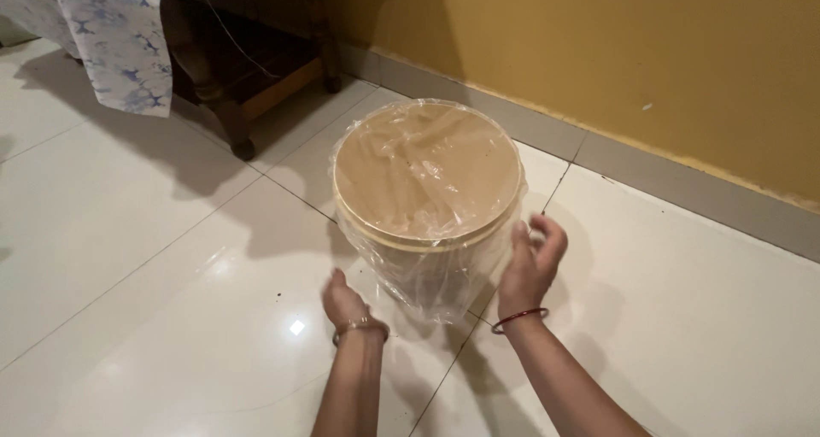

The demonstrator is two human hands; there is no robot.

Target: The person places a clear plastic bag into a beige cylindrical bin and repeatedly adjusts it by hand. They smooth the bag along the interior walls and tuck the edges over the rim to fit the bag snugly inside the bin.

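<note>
While both hands hover low at six o'clock, the round tan bin stands mid-frame on the glossy white tiled floor, smooth-lidded and cylindrical, wrapped in crinkly clear plastic film that sags loosely down its side. Left hand sits at seven o'clock of the bin, low beside its base, fingers curled downward and out of sight, so I cannot tell whether they grip anything. Right hand comes in at four o'clock, fingers loosely spread and curved, right against the film at the rim. Up at eleven o'clock stands dark wooden furniture with a turned leg, a blue-patterned white cloth draped beside it. A mustard-yellow wall runs behind, grey skirting below it.
</note>
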